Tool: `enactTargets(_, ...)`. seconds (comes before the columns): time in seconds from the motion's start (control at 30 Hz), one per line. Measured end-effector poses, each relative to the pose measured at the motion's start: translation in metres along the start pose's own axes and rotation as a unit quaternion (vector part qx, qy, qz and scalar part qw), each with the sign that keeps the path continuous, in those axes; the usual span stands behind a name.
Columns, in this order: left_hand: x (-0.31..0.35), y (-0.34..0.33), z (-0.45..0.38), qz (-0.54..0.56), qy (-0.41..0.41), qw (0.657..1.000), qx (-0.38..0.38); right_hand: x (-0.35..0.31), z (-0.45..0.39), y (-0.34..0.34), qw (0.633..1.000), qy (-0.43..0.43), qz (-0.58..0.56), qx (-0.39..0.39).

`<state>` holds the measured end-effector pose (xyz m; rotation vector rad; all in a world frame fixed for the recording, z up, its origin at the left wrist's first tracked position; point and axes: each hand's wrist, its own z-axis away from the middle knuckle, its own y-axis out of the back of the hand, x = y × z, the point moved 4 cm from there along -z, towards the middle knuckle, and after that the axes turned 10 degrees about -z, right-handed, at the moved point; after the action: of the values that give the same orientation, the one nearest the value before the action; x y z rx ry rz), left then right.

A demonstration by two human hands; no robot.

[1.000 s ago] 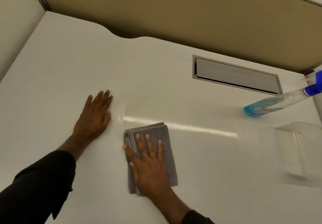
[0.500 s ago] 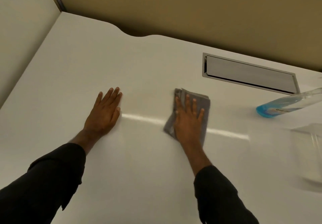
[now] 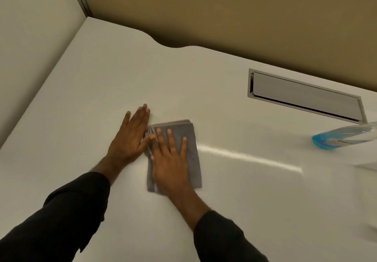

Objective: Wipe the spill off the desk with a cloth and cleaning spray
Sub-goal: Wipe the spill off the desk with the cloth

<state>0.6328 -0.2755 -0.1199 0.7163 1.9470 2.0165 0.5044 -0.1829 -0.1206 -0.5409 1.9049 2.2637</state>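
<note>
A folded grey cloth (image 3: pixel 188 139) lies flat on the white desk (image 3: pixel 244 190) near its middle. My right hand (image 3: pixel 172 159) presses down on the cloth with the palm flat and the fingers spread. My left hand (image 3: pixel 130 137) rests flat on the desk just left of the cloth, its thumb touching the cloth's edge. A clear spray bottle (image 3: pixel 342 137) with blue liquid stands at the right edge, its top cut off. No spill is visible on the surface.
A metal cable hatch (image 3: pixel 304 96) is set into the desk at the back right. Tan partition walls (image 3: pixel 224 10) close the back and the left side. A blurred clear container (image 3: pixel 367 163) sits at the far right.
My right hand has slid the cloth left and towards me, from mid-desk to right beside my left hand. The left hand stays flat in place. The view has shifted.
</note>
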Motion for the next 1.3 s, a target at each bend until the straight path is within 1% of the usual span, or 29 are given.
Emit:
enactTargets(0.13,-0.001,0.001,0.0,0.021,0.009,1.0,0.008,0.021,-0.059,0.021,0.999,-0.039,-0.033,0.018)
enactTargets(0.23,0.0,0.001,0.0,0.008,0.006,1.0,0.005,0.062,-0.076,0.04,0.992,-0.101,-0.062,0.046)
enactTargets(0.3,0.001,0.002,0.001,0.002,0.006,1.0,0.002,0.1,-0.072,0.055,0.984,-0.148,-0.063,0.07)
enactTargets(0.43,0.003,0.004,0.001,0.002,0.006,1.0,0.002,0.183,-0.026,0.079,0.955,-0.263,-0.054,0.122)
enactTargets(0.53,0.003,0.004,0.001,-0.001,0.006,1.0,0.003,0.218,0.034,0.087,0.931,-0.333,-0.044,0.142)
enactTargets(0.6,0.003,0.004,0.001,-0.003,0.007,1.0,0.003,0.222,0.08,0.083,0.921,-0.361,-0.037,0.14)
enactTargets(0.7,0.002,0.001,0.0,-0.008,0.006,1.0,0.0,0.215,0.142,0.073,0.904,-0.393,-0.039,0.165)
enactTargets(0.77,0.001,0.0,0.0,-0.012,0.006,1.0,0.002,0.213,0.154,0.071,0.897,-0.406,-0.042,0.17)
enactTargets(0.8,0.0,-0.001,-0.001,-0.011,0.006,1.0,0.004,0.215,0.15,0.072,0.897,-0.409,-0.038,0.161)
enactTargets(0.93,-0.001,-0.004,-0.002,-0.013,0.003,1.0,0.001,0.229,0.092,0.084,0.901,-0.408,-0.032,0.14)
enactTargets(1.07,0.0,-0.004,-0.003,-0.023,0.007,1.0,-0.001,0.215,0.009,0.091,0.925,-0.354,-0.03,0.135)
enactTargets(1.2,0.001,-0.003,-0.002,-0.018,0.007,1.0,0.004,0.165,-0.064,0.08,0.963,-0.249,-0.02,0.105)
enactTargets(1.3,0.001,-0.001,-0.002,-0.01,0.008,1.0,0.01,0.107,-0.091,0.062,0.989,-0.128,0.0,0.069)
